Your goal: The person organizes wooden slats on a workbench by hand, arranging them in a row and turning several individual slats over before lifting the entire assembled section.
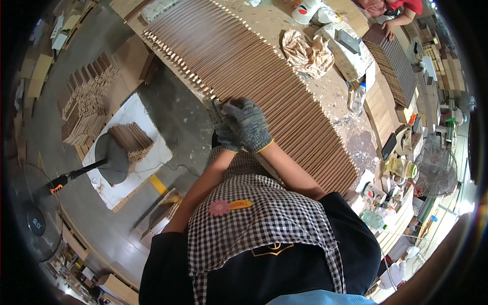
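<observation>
Brown wooden strips [244,66] with pale ends lie side by side in a long, tight row across the workbench [269,20]. My left hand [221,126] and my right hand [250,124], both in grey knit gloves, meet at the near left edge of this row. The right fingers are curled over toward the left hand, and the two gloves touch. Closed together like this, they hide whatever may be between them. The left fingers are partly covered by the right glove.
Crumpled brown paper [305,53], a white bucket [305,11] and a clear bottle [358,99] stand beyond the row. At left are stacked strips [91,96] and a black fan [38,218]. A co-worker's hand [389,29] rests on another batch of strips [394,61].
</observation>
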`<state>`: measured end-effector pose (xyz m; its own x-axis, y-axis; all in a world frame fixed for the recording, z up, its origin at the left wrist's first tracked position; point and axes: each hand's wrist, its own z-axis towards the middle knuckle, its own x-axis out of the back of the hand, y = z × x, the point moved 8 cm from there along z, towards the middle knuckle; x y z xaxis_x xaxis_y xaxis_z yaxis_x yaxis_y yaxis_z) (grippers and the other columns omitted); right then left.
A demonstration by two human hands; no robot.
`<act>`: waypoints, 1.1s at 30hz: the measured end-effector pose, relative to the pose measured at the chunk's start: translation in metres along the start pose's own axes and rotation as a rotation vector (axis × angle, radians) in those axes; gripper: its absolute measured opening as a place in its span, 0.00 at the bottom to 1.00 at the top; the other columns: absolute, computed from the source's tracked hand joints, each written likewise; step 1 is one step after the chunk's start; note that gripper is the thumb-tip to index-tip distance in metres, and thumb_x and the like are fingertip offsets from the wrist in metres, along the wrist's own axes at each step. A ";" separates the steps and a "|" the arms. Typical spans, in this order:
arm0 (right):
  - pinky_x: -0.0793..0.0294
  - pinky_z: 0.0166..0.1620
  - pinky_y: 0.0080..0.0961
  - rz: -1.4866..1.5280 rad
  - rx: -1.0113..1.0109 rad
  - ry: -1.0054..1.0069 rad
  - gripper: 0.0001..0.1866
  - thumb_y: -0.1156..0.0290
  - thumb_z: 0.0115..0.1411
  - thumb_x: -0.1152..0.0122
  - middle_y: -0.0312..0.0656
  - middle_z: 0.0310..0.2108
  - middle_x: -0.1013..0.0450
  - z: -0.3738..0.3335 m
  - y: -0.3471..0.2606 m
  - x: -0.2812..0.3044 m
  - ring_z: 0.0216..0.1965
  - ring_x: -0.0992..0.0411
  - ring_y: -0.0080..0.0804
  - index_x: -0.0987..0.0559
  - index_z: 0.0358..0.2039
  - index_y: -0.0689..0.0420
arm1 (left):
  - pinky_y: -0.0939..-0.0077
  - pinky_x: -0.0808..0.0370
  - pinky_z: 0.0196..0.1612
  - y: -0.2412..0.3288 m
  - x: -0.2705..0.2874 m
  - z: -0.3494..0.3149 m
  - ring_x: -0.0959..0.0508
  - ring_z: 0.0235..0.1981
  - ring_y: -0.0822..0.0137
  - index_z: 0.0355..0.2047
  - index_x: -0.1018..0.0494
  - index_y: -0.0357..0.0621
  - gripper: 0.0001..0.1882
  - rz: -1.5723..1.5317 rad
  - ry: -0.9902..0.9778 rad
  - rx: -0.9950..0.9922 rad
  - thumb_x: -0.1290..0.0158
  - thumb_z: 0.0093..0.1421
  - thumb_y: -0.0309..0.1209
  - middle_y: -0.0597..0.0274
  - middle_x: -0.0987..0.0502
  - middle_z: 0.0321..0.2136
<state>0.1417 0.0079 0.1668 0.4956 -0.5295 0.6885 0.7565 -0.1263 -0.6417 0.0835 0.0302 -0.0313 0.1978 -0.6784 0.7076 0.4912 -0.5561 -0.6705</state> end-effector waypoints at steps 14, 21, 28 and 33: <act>0.22 0.39 0.46 -0.441 -0.186 0.187 0.11 0.63 0.63 0.32 0.55 0.30 0.23 0.060 0.181 0.089 0.34 0.23 0.55 0.15 0.42 0.54 | 0.41 0.53 0.76 -0.077 0.037 0.004 0.51 0.76 0.36 0.77 0.50 0.43 0.36 -1.403 0.135 0.499 0.66 0.77 0.50 0.37 0.57 0.77; 0.17 0.47 0.42 -0.195 0.180 -0.134 0.17 0.64 0.63 0.32 0.52 0.39 0.18 0.023 0.053 0.022 0.47 0.21 0.48 0.18 0.51 0.54 | 0.39 0.48 0.74 -0.079 0.034 0.004 0.47 0.74 0.35 0.76 0.47 0.43 0.36 -1.419 0.166 0.526 0.69 0.77 0.53 0.36 0.54 0.76; 0.22 0.49 0.41 -0.286 -0.308 0.310 0.16 0.65 0.61 0.30 0.54 0.41 0.21 0.059 0.252 0.115 0.44 0.23 0.54 0.15 0.50 0.51 | 0.40 0.48 0.74 -0.081 0.042 0.006 0.46 0.75 0.37 0.76 0.45 0.45 0.36 -1.381 0.195 0.528 0.68 0.77 0.53 0.40 0.52 0.76; 0.23 0.55 0.39 -0.106 -0.333 0.315 0.23 0.60 0.70 0.37 0.57 0.52 0.24 0.066 0.289 0.096 0.51 0.23 0.50 0.23 0.58 0.63 | 0.40 0.49 0.74 -0.082 0.042 0.006 0.47 0.75 0.36 0.76 0.45 0.44 0.35 -1.387 0.203 0.518 0.67 0.77 0.52 0.38 0.52 0.76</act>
<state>0.4361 -0.0239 0.0695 0.2304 -0.7212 0.6533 0.5926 -0.4285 -0.6820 0.0566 0.0503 0.0543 -0.7632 0.1552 0.6273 0.4322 -0.5991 0.6740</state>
